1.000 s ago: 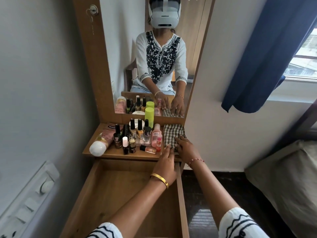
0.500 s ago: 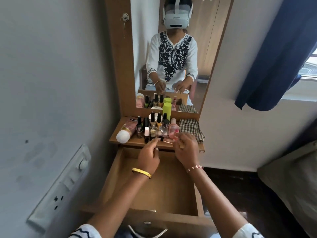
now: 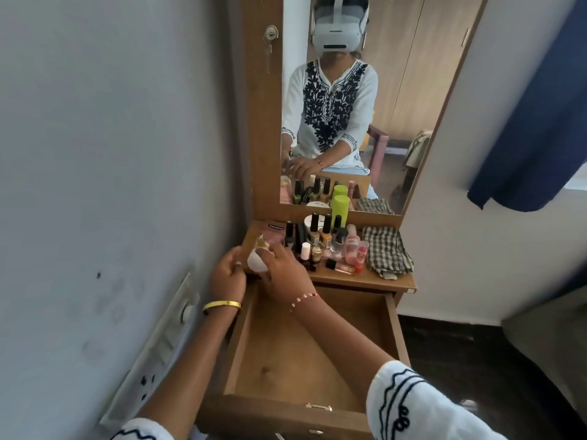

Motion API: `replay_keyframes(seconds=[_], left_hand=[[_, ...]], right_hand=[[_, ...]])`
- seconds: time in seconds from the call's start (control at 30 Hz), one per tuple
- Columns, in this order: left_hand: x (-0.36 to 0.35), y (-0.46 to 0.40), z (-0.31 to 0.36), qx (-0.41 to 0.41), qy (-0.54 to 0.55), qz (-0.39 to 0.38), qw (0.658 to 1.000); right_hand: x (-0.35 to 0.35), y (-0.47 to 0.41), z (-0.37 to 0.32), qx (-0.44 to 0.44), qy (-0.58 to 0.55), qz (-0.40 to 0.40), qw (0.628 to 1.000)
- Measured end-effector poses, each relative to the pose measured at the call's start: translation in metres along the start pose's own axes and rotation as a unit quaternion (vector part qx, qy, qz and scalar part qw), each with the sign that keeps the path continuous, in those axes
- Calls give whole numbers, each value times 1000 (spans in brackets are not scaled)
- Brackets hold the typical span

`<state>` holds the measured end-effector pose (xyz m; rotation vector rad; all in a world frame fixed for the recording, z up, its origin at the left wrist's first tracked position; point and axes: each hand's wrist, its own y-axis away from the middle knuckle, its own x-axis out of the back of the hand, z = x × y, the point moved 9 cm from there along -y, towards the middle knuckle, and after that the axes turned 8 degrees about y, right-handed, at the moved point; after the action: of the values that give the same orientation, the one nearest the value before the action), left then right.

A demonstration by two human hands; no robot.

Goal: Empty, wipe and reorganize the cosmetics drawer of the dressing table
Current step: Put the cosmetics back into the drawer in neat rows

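While the open wooden drawer (image 3: 305,354) of the dressing table stands pulled out with bare wood showing inside, both hands meet at the left front corner of the narrow wooden shelf (image 3: 365,276) above it. The right hand (image 3: 286,274), a thin beaded bracelet on its wrist, curls its fingers over the pink tube with a gold band and a rounded white cap (image 3: 258,258), which lies at the shelf's left end with the cap toward the person. The left hand (image 3: 227,277), with a gold bangle on its wrist, sits just beside the white cap with fingers bent; whether it grasps the tube cannot be told. To the right of the tube stands a crowded cluster of small nail-polish bottles with black caps (image 3: 317,236), a lime-green cylindrical container (image 3: 340,206) against the mirror (image 3: 397,90), a round white jar (image 3: 309,221) whose lid print is too small to read, and several small pink bottles (image 3: 352,249). A folded green-and-white checked cloth (image 3: 386,250) lies at the shelf's right end. No label here is legible. A white switch panel (image 3: 158,341) is mounted on the grey wall at left, and a dark blue curtain (image 3: 536,122) hangs at right.
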<state>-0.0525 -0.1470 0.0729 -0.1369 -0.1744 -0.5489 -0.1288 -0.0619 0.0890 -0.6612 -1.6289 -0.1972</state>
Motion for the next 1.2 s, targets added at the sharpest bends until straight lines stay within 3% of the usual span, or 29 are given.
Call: replay_keyframes(seconds=[0.23,0.37,0.53,0.73,0.97,1.1,1.2], left_hand=[[-9,-11,-36,133,148,-40,979],[-13,-5,-38,164,228,-45,959],[-15,2,-38,168,245,-57,953],[-13,25,-39,198,316,-68,925],[2,46,-45,179,260,-73,946],[8,55,-49,163,198,-111,960],[7,65,-48,134,142,-175,965]], right_hand=[[-21,-19,-9,-10,97,-2,995],[-18,-17,-2,-39,60,20,997],[-9,0,6,-56,-20,45,997],[-3,46,-13,8,-47,120,992],[-5,89,-36,93,-79,99,988],[23,93,-13,-5,-178,137,974],[44,90,14,-106,-182,151,966]])
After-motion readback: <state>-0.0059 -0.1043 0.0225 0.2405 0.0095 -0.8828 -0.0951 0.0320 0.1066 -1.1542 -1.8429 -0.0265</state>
